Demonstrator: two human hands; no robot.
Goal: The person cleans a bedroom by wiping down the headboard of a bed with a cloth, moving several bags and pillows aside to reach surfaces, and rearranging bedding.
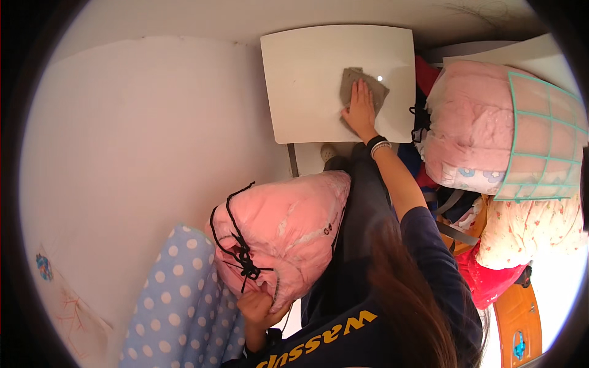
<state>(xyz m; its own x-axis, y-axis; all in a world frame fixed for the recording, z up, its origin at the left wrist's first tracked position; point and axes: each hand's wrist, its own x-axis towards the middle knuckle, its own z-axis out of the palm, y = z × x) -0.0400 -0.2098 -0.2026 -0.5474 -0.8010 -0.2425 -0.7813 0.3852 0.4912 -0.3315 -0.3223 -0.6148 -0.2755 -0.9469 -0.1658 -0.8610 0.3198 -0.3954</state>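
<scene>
My right hand lies flat, fingers stretched out, on a grey-brown cloth. The cloth is spread, slightly crumpled, on a small white tabletop, right of its middle. At the lower left, my left hand is closed on the gathered end of a stuffed pink drawstring bag. The bag is full and rounded, held against my left side. Its black cord hangs knotted close above my left hand. The fingertips of that hand are partly hidden.
A blue polka-dot roll or cover stands by the pale wall at left. On the right are a pink bundle, a green-edged mesh panel, flowered fabric and a red bag. An orange door shows at lower right.
</scene>
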